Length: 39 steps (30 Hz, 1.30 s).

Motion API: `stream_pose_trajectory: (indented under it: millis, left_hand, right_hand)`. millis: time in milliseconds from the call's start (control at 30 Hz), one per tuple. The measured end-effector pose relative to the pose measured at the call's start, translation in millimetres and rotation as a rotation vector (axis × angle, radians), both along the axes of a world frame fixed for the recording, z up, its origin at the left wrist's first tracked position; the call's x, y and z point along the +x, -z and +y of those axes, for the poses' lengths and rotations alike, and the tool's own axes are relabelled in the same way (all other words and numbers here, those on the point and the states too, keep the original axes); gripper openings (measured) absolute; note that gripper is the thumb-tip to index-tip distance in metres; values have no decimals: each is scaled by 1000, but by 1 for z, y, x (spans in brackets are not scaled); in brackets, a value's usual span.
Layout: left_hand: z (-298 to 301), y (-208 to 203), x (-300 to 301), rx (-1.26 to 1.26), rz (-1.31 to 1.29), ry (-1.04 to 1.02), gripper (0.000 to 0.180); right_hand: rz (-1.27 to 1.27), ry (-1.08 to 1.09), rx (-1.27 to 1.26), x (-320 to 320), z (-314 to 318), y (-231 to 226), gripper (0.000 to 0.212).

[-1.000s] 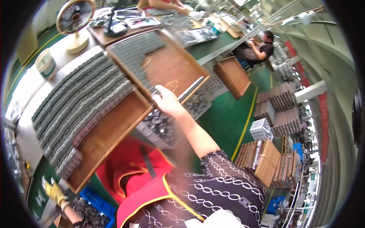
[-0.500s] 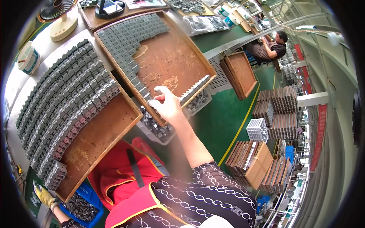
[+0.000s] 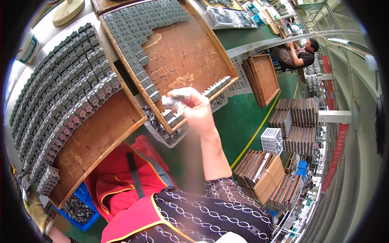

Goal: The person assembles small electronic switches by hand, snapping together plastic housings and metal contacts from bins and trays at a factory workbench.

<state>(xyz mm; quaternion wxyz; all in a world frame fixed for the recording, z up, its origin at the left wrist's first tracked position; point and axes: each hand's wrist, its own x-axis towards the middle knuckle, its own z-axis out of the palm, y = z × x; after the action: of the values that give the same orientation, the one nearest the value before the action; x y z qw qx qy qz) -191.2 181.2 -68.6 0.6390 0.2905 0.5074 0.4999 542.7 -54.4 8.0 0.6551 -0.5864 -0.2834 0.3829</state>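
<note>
My right hand (image 3: 193,108), bare but for pale coverings on the fingertips, is pinched over the near corner of a wooden tray (image 3: 221,60). A small silvery metal part (image 3: 170,103) shows between thumb and index finger, partly hidden by them. Rows of grey metal parts (image 3: 131,36) fill the tray's far and left side, and a short row (image 3: 219,86) lines its near right edge. At the lower left rim, my left hand (image 3: 35,208) wears a yellowish glove and hangs beside a second wooden tray (image 3: 101,139); its fingers are dim and smeared.
Several long rows of grey parts (image 3: 60,91) stand on the left tray. Below are a clear bin (image 3: 172,139) and a blue bin (image 3: 91,220), both with loose parts. A person (image 3: 298,56) sits beyond, near stacked trays (image 3: 298,117) and a white crate (image 3: 271,139).
My right hand has gone from spread fingers at the tray's corner to a pinch, shifting slightly right. My left hand has moved lower and toward the left rim. The whole view has shifted a little.
</note>
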Motion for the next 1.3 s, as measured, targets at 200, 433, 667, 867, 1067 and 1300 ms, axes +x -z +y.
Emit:
stream_pose_trajectory:
  millis: [200, 433, 667, 867, 1067, 1300]
  left_hand:
    - [-65, -75, 215, 240, -44, 268, 54]
    - [-145, -104, 349, -255, -138, 536, 75]
    - [-177, -81, 370, -408, -183, 616, 62]
    - [-179, -72, 371, -453, -151, 686, 65]
    - [-183, -70, 369, -458, -135, 660, 64]
    - [-188, -64, 358, -479, -175, 671, 63]
  right_hand:
    - [127, -283, 15, -64, 17, 8, 20]
    - [598, -616, 129, -133, 21, 28, 32]
    - [344, -648, -35, -156, 11, 28, 34]
    - [323, -639, -71, -162, 8, 40, 34]
    - [346, -655, -89, -165, 5, 44, 34]
    - [394, -665, -140, -170, 2, 40, 34]
